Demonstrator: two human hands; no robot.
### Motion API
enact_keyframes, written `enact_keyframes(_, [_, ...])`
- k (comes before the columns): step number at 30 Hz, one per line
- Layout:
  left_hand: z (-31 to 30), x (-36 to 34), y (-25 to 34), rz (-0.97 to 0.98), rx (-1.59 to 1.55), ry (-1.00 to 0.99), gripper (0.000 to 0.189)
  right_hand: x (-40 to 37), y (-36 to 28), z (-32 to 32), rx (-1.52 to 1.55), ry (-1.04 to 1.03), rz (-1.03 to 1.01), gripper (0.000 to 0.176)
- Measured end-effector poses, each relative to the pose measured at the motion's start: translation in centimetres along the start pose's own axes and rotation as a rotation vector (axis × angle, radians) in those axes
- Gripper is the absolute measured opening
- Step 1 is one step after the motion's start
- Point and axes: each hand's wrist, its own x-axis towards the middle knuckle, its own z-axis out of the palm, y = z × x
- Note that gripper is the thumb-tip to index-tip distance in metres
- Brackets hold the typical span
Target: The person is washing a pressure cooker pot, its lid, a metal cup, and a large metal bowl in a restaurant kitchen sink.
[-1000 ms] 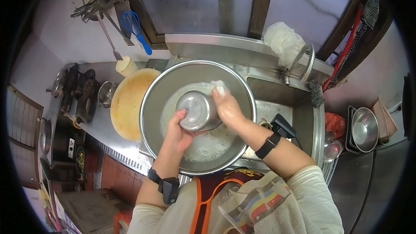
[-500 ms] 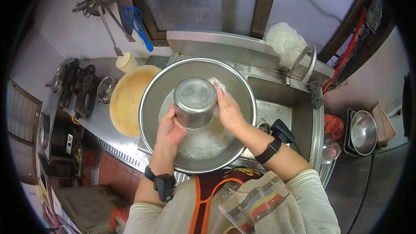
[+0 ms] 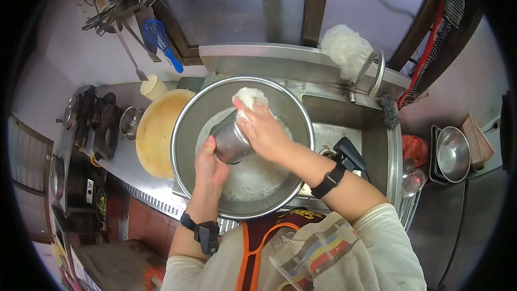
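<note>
A metal cup-like container is tilted above soapy water in a large round steel basin. My left hand grips the container near its lower left side, thumb up against it. A white cloth is bunched under the fingers of my right hand, which presses it to the container's upper right side and end. The fingers of my right hand partly cover the container.
A round wooden board and a small metal bowl lie left of the basin. On the right are the sink, a curved faucet and a steel bowl. A blue whisk hangs upper left.
The container has tipped from bottom-up to a slant. My right hand with the cloth has moved left and up, from the container's side over its end.
</note>
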Motion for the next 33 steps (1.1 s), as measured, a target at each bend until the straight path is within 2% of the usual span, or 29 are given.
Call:
enact_keyframes(2, [0.0,-0.3,0.0,0.001,0.008,-0.040,0.031,1.4,1.0,-0.2,0.126,-0.061,0.161,0.049])
enact_keyframes(5, [-0.5,0.0,0.0,0.021,0.027,-0.041,0.032,1.9,2.8,-0.1,0.545,-0.044,0.609,0.052])
enact_keyframes(8, [-1.3,0.7,0.3,0.056,-0.006,-0.013,0.032,1.4,3.5,-0.6,0.491,-0.342,1.137,0.060])
enact_keyframes(10, [-1.9,1.1,0.4,0.057,-0.029,-0.024,0.032,0.3,10.4,3.0,-0.132,-0.649,0.745,0.065])
enact_keyframes(12, [-1.1,0.6,0.4,0.029,-0.060,-0.031,0.029,-0.5,9.5,3.7,-0.471,-0.799,0.426,0.068])
enact_keyframes(13, [-0.8,0.4,0.6,0.004,-0.086,-0.018,0.029,-1.7,8.0,3.8,-0.496,-0.818,0.336,0.068])
enact_keyframes(15, [-0.5,0.2,0.7,-0.030,-0.122,0.020,0.029,-3.5,5.3,4.6,-0.642,-0.990,0.171,0.065])
enact_keyframes(17, [-0.3,0.3,0.8,-0.051,-0.143,0.069,0.029,-4.7,4.3,5.8,-0.891,-1.290,0.009,0.058])
enact_keyframes(20, [-1.1,0.8,0.7,-0.027,-0.161,0.131,0.028,-3.0,4.6,4.1,-0.783,-1.085,0.146,0.045])
enact_keyframes(22, [-1.7,1.2,0.6,-0.021,-0.220,0.155,0.028,-1.8,6.4,4.0,-0.724,-0.813,0.512,0.034])
enact_keyframes(25, [-1.1,0.9,0.9,-0.025,-0.231,0.303,0.027,-0.3,8.7,2.4,-0.664,-0.688,0.360,0.027])
enact_keyframes(28, [0.3,0.4,1.4,-0.012,-0.168,0.466,0.027,0.9,4.2,-1.8,-0.162,-0.221,0.543,0.034])
enact_keyframes(30, [0.4,0.3,1.3,-0.008,-0.143,0.503,0.028,1.0,2.4,-2.9,0.140,-0.075,0.453,0.031])
enact_keyframes(33, [0.4,0.5,0.8,-0.022,-0.137,0.439,0.030,0.2,-2.4,-2.7,-0.029,0.007,0.032,0.028])
